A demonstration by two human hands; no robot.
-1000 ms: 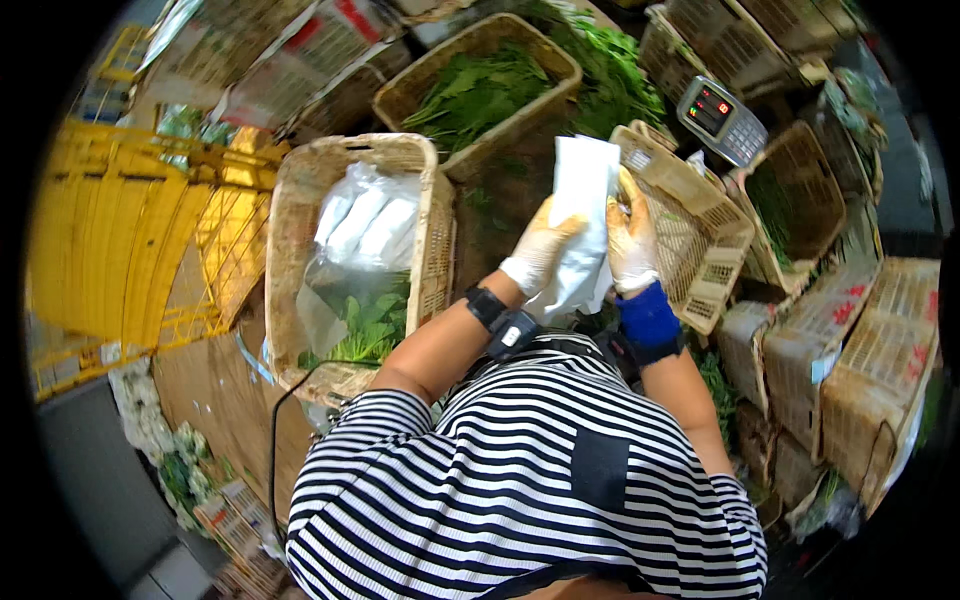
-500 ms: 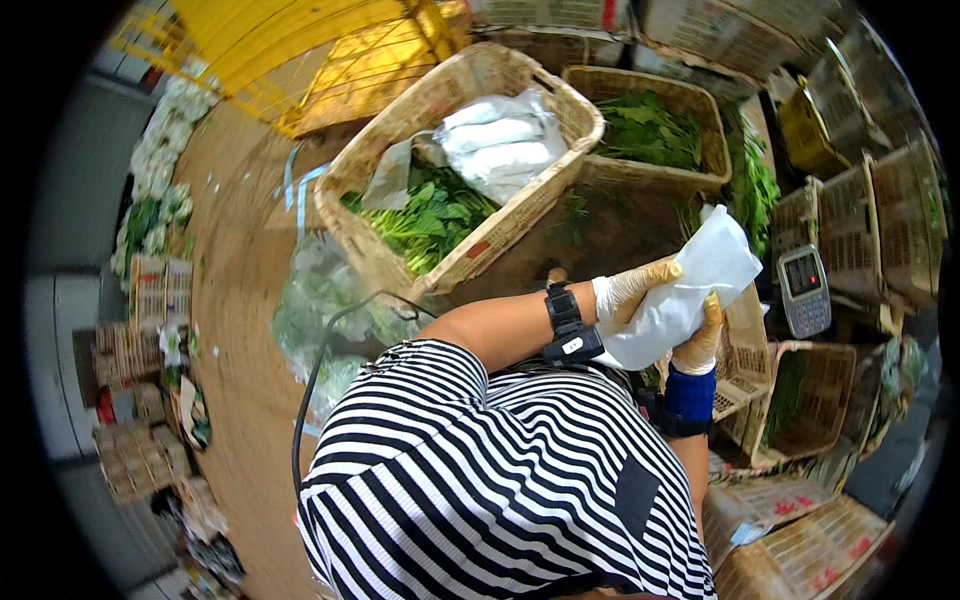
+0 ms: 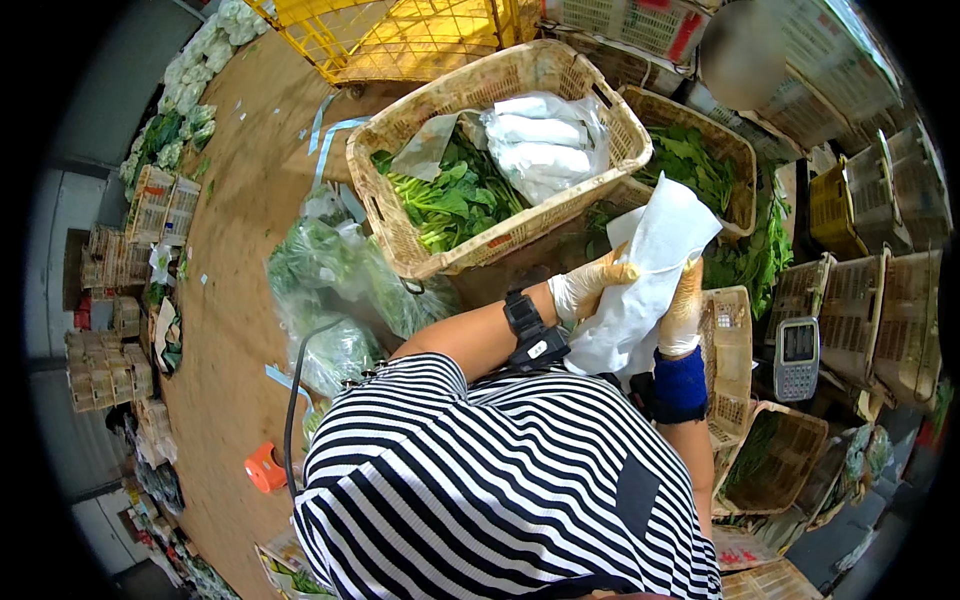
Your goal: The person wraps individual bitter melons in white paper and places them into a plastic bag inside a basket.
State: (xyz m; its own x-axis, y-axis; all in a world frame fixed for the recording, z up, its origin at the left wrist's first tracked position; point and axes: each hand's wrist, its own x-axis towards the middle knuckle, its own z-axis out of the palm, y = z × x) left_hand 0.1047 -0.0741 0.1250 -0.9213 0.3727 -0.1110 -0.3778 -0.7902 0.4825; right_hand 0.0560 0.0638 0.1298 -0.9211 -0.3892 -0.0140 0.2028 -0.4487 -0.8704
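A white sheet-like wrapper [image 3: 665,225], folded into a long bundle, is held up in front of my chest. My left hand [image 3: 594,285], in a pale stained glove, is closed on its left side. My right hand [image 3: 682,312], gloved too and with a blue band at the wrist, grips the opposite edge. Whether anything lies inside the wrapper is hidden. Just beyond stands a cream plastic crate [image 3: 372,208] with leafy greens [image 3: 450,200] and a clear bag of white rolls [image 3: 545,145].
Bagged vegetables [image 3: 315,270] lie on the brown floor left of the crate. A second crate [image 3: 742,165] holds more greens. On the right are a keypad device with a display [image 3: 797,358] and stacked crates [image 3: 830,305]. A yellow cage cart [image 3: 410,45] stands far back.
Both hands have shifted slightly left with the white wrapper, which now stands more upright. My view has turned, so the crates appear farther right and an orange object shows at left.
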